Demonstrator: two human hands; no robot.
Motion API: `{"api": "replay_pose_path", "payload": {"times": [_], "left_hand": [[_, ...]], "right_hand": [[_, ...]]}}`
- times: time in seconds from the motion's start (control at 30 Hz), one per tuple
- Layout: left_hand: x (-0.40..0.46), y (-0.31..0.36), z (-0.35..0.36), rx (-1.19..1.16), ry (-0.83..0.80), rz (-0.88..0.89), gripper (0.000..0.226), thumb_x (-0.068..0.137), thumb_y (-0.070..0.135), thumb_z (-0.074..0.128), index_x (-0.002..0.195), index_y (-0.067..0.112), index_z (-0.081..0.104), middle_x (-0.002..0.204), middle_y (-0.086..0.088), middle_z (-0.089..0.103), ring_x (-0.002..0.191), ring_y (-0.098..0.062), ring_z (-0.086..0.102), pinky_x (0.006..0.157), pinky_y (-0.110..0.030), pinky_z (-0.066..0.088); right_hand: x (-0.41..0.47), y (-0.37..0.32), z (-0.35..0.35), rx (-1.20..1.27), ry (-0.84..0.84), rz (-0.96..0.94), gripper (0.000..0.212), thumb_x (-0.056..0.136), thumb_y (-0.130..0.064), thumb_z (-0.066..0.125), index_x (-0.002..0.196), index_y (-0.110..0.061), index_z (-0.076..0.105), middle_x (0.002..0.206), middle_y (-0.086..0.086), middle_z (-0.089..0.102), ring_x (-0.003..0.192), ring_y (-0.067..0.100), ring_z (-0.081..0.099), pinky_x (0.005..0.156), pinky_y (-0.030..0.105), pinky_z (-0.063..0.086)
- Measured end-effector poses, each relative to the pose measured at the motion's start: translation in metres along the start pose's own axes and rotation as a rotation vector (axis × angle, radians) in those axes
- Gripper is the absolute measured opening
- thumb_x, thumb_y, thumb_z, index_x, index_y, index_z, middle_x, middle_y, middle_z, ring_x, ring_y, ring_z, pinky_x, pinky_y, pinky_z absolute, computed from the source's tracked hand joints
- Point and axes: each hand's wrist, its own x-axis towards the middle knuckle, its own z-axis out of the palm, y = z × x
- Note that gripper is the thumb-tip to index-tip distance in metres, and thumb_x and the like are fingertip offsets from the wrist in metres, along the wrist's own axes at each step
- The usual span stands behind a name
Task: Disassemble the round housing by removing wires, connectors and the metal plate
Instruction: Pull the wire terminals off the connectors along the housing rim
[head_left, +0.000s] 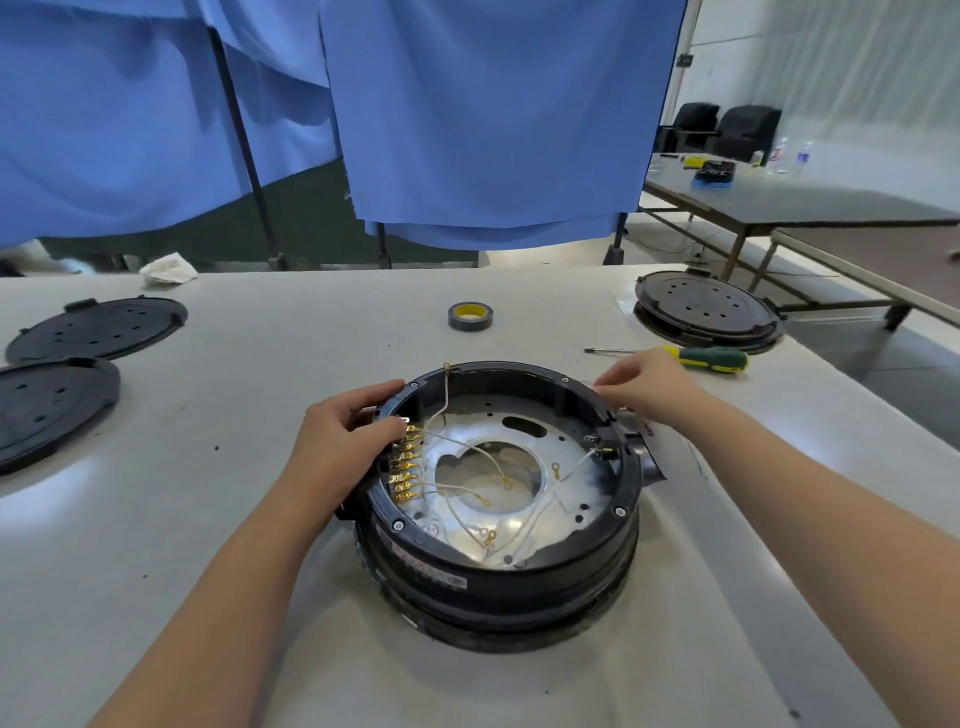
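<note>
Round housing (498, 566): black, open at the top, standing on the pale table (208, 519) at the centre of the view, just ahead of the person. Inside, on the floor, a shiny metal plate (519, 525) with a large central hole. At the rim's 9 o'clock, a row of brass connectors (405, 467), stacked side by side. From these, thin white wires (467, 488) looping loose across the plate, several ending in small ring terminals; one wire running up to the rim at 11 o'clock.

Left hand (343, 441) gripping the rim at 9 to 10 o'clock, fingers curled over the outer wall, thumb down on the top of the connector row. Right hand (649, 384) at the rim's 2 o'clock, fingers bunched and bent toward the edge; cannot tell whether anything is pinched between them.

Beyond the housing, at 12 o'clock on the table, a roll of dark tape (470, 316) with a yellow core. At 2 o'clock, just past the right hand, a green and yellow screwdriver (696, 358). Farther out at 2 o'clock, a second black unit (709, 312) with its perforated lid on. At 9 to 10 o'clock, well apart from the housing, two black perforated lids (78, 358) lying flat, one overlapping the other. At 11 o'clock near the far edge, a crumpled white cloth (169, 269). Behind the table, blue curtains (493, 114).
</note>
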Motion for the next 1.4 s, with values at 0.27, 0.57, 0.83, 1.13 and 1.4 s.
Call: {"api": "replay_pose_path", "payload": {"times": [0.27,0.57,0.83,1.13,1.4], "left_hand": [[-0.001,0.0,0.001,-0.026,0.003,0.004,0.04,0.081,-0.002,0.065,0.103,0.031,0.072,0.093,-0.005,0.074,0.079,-0.019,0.069,0.078,-0.032,0.056],[-0.002,0.001,-0.001,-0.04,-0.019,-0.01,0.038,0.082,0.002,0.066,0.106,0.031,0.072,0.09,-0.001,0.075,0.077,-0.016,0.072,0.073,-0.029,0.058],[0.0,0.001,-0.01,-0.058,-0.12,-0.017,0.043,0.082,-0.003,0.064,0.118,0.02,0.068,0.097,-0.005,0.076,0.088,-0.019,0.072,0.079,-0.03,0.056],[0.001,-0.002,-0.019,-0.026,-0.26,0.015,0.052,0.078,0.005,0.067,0.123,0.03,0.061,0.107,0.0,0.074,0.098,-0.015,0.07,0.083,-0.028,0.055],[0.0,-0.002,-0.017,-0.031,-0.29,0.02,0.064,0.064,0.012,0.063,0.125,0.03,0.057,0.115,0.001,0.069,0.103,-0.011,0.067,0.091,-0.029,0.053]], "right_hand": [[0.01,-0.001,0.018,-0.066,0.036,-0.108,0.009,0.079,-0.021,0.075,0.078,-0.013,0.076,0.06,-0.006,0.063,0.053,0.006,0.051,0.048,0.02,0.036],[-0.023,-0.063,-0.005,0.164,0.096,-0.276,0.009,0.084,-0.028,0.07,0.088,-0.021,0.073,0.084,-0.006,0.07,0.076,0.007,0.062,0.068,0.014,0.047],[-0.086,-0.126,0.041,0.081,-0.319,-0.577,0.002,0.081,-0.027,0.072,0.08,-0.027,0.073,0.076,-0.012,0.072,0.072,-0.001,0.065,0.067,0.011,0.05],[-0.105,-0.121,0.076,0.016,-0.457,-0.646,0.002,0.078,-0.022,0.072,0.076,-0.021,0.073,0.073,-0.007,0.07,0.069,0.005,0.061,0.068,0.025,0.053],[-0.104,-0.113,0.08,-0.011,-0.434,-0.618,0.006,0.074,-0.025,0.078,0.078,-0.023,0.074,0.072,-0.002,0.07,0.063,0.002,0.059,0.064,0.021,0.052]]}}
